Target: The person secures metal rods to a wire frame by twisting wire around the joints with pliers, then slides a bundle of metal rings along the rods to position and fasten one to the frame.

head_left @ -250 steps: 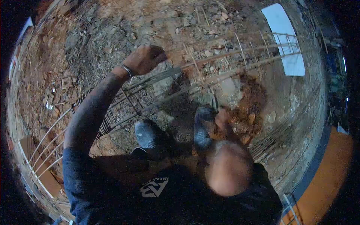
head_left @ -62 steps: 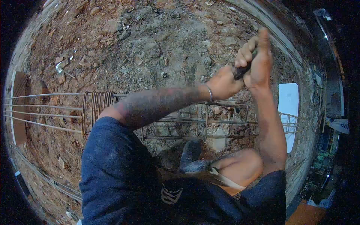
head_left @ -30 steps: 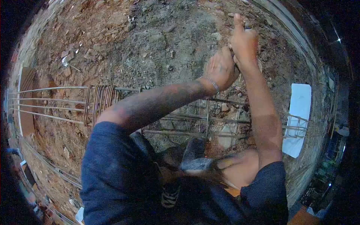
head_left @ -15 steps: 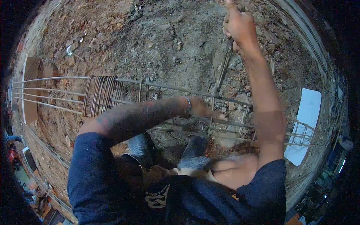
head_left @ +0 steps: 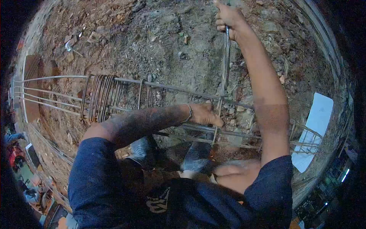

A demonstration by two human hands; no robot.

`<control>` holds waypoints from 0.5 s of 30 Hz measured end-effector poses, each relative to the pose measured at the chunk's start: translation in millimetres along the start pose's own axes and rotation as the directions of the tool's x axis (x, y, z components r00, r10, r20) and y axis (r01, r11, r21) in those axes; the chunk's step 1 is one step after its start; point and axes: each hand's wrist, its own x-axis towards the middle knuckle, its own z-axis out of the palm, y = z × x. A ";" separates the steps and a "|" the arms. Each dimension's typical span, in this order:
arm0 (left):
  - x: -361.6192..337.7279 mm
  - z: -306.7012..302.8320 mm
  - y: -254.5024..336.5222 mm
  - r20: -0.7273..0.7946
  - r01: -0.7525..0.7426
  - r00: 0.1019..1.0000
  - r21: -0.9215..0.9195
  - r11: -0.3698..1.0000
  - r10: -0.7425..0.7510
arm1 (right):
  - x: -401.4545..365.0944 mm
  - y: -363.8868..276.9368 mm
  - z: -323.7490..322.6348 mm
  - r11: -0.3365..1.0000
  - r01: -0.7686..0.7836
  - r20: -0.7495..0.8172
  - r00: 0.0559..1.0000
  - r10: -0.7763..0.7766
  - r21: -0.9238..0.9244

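My right hand (head_left: 230, 22), at the top of the view, is closed around the upper end of a long metal bar tool (head_left: 226, 63). The tool's lower end meets the top rod of a rebar cage (head_left: 167, 87) where a stirrup (head_left: 216, 128) crosses it. My left hand (head_left: 207, 114) reaches across the cage and is closed at that same stirrup, just below the tool's end. Its fingers point down to the right, and their undersides are hidden.
Several stirrups (head_left: 102, 95) are bunched on the cage's left part. The rod ends lie over a wooden board (head_left: 32, 68) at left. A white panel (head_left: 318, 114) lies beneath the right end. Rough soil with stones surrounds the cage, and my knees are close below it.
My right hand has moved left and slightly up, bringing the bar tool from a slant to nearly upright in view. My left hand, blurred before, now shows steadier at the stirrup.
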 end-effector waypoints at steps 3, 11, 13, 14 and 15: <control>-40.1 -9.0 54.1 -0.055 -0.075 0.995 0.137 0.988 0.083 | 36.5 19.8 12.3 0.919 0.156 0.050 0.981 -0.186 0.362; -30.6 -10.3 39.9 -0.055 -0.067 0.996 -0.045 0.997 0.065 | 25.6 15.8 11.0 0.888 -0.026 0.181 0.981 -0.065 0.460; -29.0 -3.4 35.5 -0.263 -0.003 0.965 -0.075 0.997 -0.017 | 21.9 13.4 13.4 0.890 -0.059 0.213 0.976 -0.043 0.451; -25.0 -0.4 29.7 -0.330 0.015 0.943 -0.088 0.996 -0.044 | 23.1 16.0 14.6 0.887 -0.094 0.255 0.967 -0.027 0.453; -12.0 3.4 9.6 -0.317 0.015 0.946 -0.152 0.988 -0.063 | 25.1 17.2 16.4 0.882 -0.126 0.297 0.955 -0.016 0.454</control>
